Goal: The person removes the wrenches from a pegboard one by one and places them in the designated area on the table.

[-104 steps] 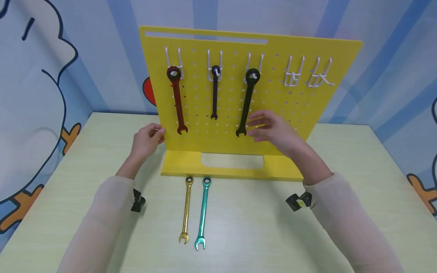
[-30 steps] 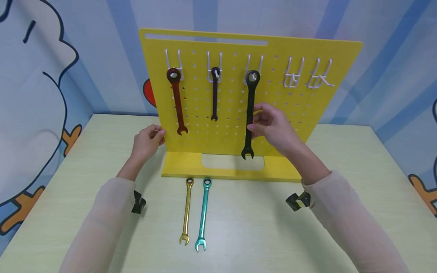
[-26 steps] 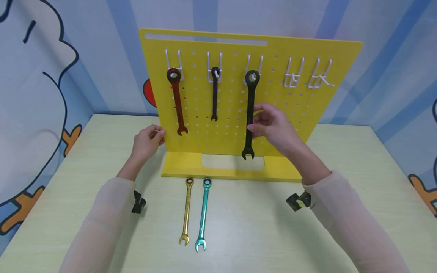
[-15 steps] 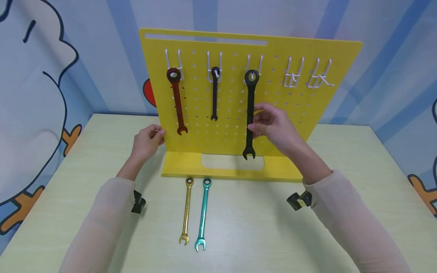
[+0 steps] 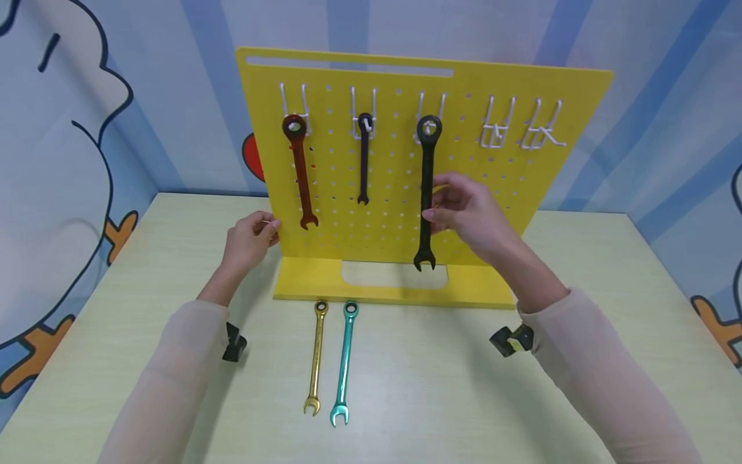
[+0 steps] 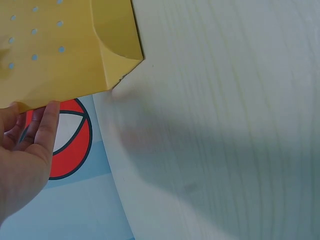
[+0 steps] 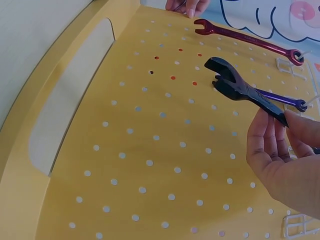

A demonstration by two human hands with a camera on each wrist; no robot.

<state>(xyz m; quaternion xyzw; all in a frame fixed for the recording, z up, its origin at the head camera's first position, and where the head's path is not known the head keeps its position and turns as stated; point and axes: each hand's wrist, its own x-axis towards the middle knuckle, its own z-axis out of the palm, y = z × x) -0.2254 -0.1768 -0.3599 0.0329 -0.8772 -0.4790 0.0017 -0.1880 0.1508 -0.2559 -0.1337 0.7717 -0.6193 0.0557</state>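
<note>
My right hand (image 5: 472, 216) pinches a black combination wrench (image 5: 426, 174) by its shaft, thumb in front and fingers behind. The wrench stands nearly upright before the yellow pegboard (image 5: 493, 77), open end down. Its ring end overlaps the third hook, part of which shows through the ring; whether it still bears on that hook I cannot tell. In the right wrist view the black wrench's open end (image 7: 230, 82) points away from the board. My left hand (image 5: 246, 241) grips the pegboard's left edge (image 6: 80, 85) between thumb and fingers.
A red wrench (image 5: 301, 174) and a small purple wrench (image 5: 364, 161) hang on the left hooks. Two bare white hooks (image 5: 495, 132) are at the right. A gold wrench (image 5: 317, 361) and a teal wrench (image 5: 345, 361) lie on the table (image 5: 429, 386) in front.
Earlier the black wrench hung tilted on its hook with my right hand beside it. Now that hand holds it, drawn forward and straighter; its ring has risen slightly. The left hand stays put.
</note>
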